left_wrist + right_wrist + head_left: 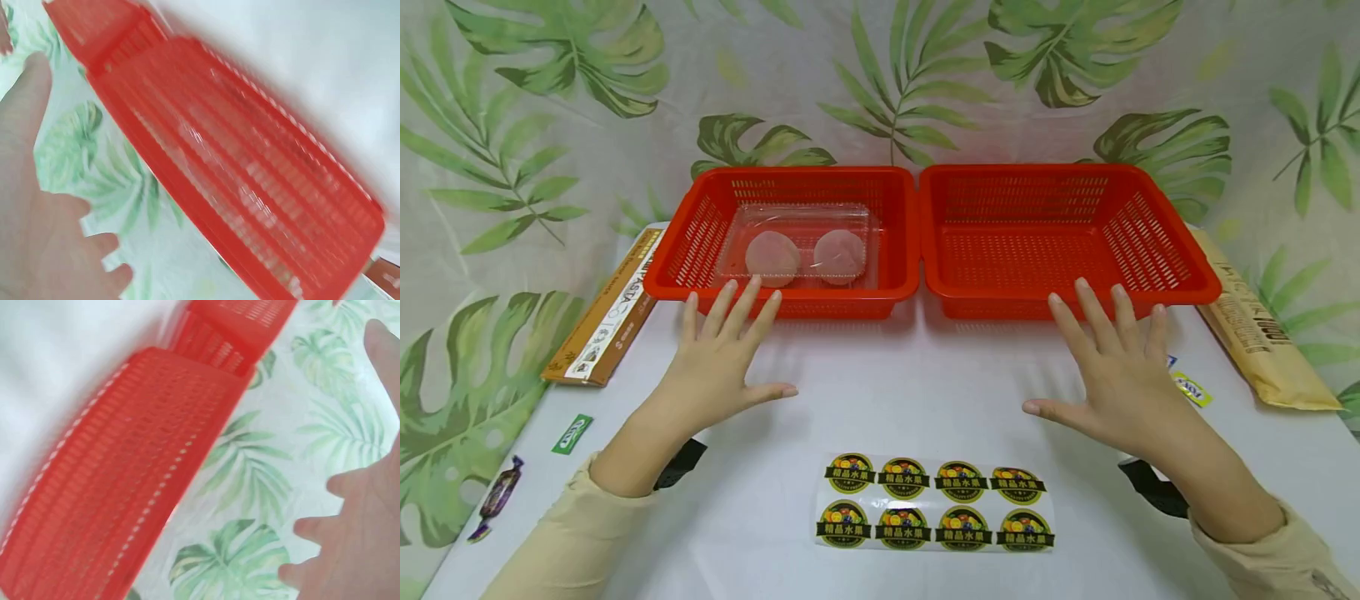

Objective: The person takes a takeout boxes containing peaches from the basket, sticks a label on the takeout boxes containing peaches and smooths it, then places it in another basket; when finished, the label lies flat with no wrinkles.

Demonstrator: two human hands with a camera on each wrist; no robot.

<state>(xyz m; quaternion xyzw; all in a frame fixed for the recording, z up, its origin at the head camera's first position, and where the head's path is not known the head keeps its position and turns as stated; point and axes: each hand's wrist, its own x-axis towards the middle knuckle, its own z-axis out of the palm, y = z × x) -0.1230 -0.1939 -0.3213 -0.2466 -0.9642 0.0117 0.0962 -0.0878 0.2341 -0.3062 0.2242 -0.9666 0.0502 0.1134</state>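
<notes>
Both hands hover with fingers spread and hold nothing. My left hand (715, 367) is in front of the left red basket (782, 304), its fingertips overlapping the front rim in the head view. In that basket lies a clear plastic clamshell box (805, 217) with two round pale pink items (772, 257) showing at its front. My right hand (1116, 375) is in front of the right red basket (1000, 304), which has a bare bottom. On the table between the forearms lies a sheet of round fruit stickers (934, 504), black and gold with Chinese lettering.
A brown pasta box (606, 308) lies on the left. Near it are a green wrapped candy (572, 434) and a purple twist-wrapped candy (497, 498). On the right lie a tan paper package (1262, 325) and a yellow wrapped candy (1192, 389). Leaf-patterned cloth (895, 83) hangs behind.
</notes>
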